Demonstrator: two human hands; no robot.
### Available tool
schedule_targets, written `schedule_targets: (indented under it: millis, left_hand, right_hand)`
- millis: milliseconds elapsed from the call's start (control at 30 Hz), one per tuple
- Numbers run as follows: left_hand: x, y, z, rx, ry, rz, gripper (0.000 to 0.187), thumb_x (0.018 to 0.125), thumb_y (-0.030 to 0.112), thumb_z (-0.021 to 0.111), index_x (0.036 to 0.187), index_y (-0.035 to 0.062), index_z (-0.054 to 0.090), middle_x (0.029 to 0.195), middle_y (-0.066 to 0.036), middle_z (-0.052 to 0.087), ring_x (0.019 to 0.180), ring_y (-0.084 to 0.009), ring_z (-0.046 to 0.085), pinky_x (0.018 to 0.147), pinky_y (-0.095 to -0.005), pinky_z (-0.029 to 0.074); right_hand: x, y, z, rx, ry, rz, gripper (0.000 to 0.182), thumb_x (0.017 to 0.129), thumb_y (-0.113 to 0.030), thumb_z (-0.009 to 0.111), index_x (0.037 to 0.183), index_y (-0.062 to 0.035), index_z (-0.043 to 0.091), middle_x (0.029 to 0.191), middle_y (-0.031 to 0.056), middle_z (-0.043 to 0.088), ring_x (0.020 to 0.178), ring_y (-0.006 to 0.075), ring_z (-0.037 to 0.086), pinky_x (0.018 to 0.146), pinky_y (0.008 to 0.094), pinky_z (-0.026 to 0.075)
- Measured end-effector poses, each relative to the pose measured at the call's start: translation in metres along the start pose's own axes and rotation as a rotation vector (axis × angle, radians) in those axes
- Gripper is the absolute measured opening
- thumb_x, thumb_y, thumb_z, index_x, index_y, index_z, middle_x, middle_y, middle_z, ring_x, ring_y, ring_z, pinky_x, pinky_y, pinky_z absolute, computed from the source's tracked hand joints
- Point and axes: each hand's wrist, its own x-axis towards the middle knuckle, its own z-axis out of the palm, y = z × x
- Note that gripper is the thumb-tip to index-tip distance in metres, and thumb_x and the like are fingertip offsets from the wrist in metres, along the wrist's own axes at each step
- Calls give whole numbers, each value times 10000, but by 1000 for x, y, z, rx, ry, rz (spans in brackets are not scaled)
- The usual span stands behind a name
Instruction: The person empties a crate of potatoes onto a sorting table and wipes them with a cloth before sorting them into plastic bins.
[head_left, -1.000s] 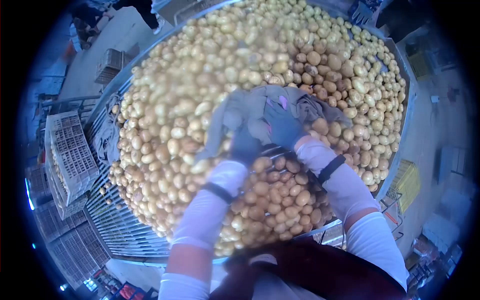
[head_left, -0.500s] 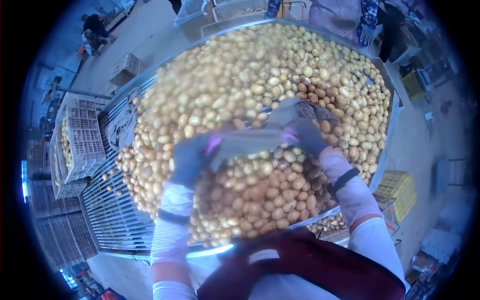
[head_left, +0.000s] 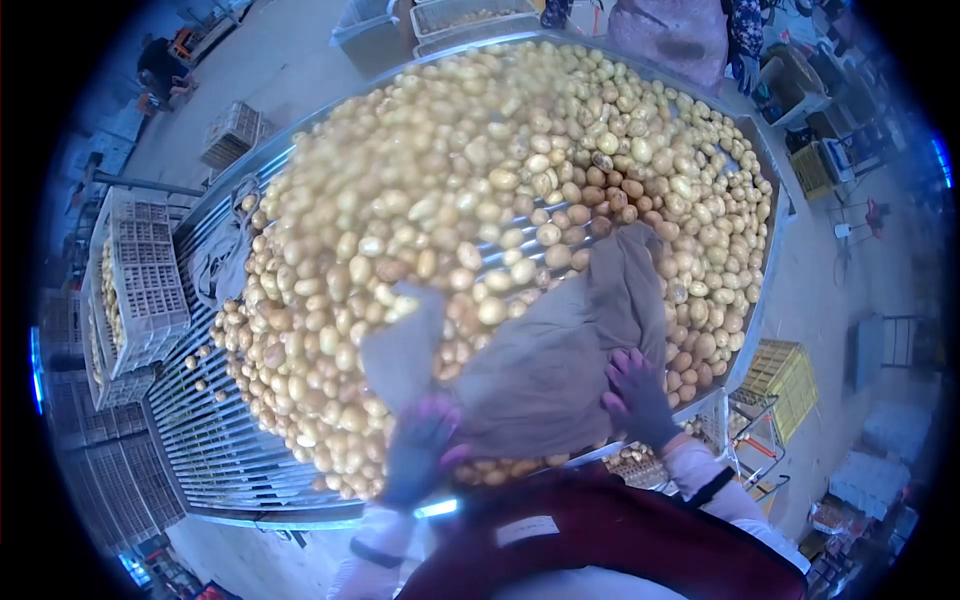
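A grey-brown cloth lies spread and creased over a heap of yellow-brown, potato-like produce on a slatted metal table. My left hand, in a dark glove with pinkish fingertips, is at the cloth's near left edge, slightly blurred, its fingers apart. On the cloth's right part rests my right hand, gloved alike, fingers spread. One corner of the cloth sticks out to the left above my left hand. Produce beneath the cloth is hidden.
Another grey cloth lies on the slats at left. Stacked plastic crates stand beyond it, and a yellow crate is at right. Across the table is a person in a pale apron; another person sits far left.
The cloth, earlier bunched and stretched between my raised hands, now lies spread over the produce. Both hands have come back toward my body, and their fingers have opened.
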Motion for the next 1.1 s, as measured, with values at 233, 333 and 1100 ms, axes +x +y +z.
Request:
schedule_targets:
  millis: [233, 333, 1100]
  left_hand:
    - [111, 4, 31, 30, -78, -163, 675, 891, 335, 680, 1472, 108, 422, 1561, -141, 364, 1472, -346, 304, 1142, -635, 240]
    - [167, -16, 80, 113, 68, -86, 673, 906, 294, 641, 1493, 86, 386, 1583, -156, 332, 1487, -333, 286, 1155, -629, 226]
    - [194, 3, 29, -166, -96, -14, 420, 908, 306, 636, 1216, 22, 616, 1199, -192, 620, 1115, -376, 579, 953, -474, 452]
  right_hand:
    - [101, -1, 33, 51, -126, 113, 601, 817, -215, 650, 1361, -13, 493, 1542, 171, 361, 1397, 411, 348, 1143, 519, 288]
    - [196, 20, 65, 251, -54, 159, 509, 870, -204, 623, 1333, -10, 545, 1531, 167, 392, 1415, 345, 357, 1130, 453, 333]
    - [385, -39, 178, 276, 58, -127, 602, 1021, -209, 284, 1604, -108, 171, 1670, 87, 137, 1542, 264, 117, 1261, 418, 78]
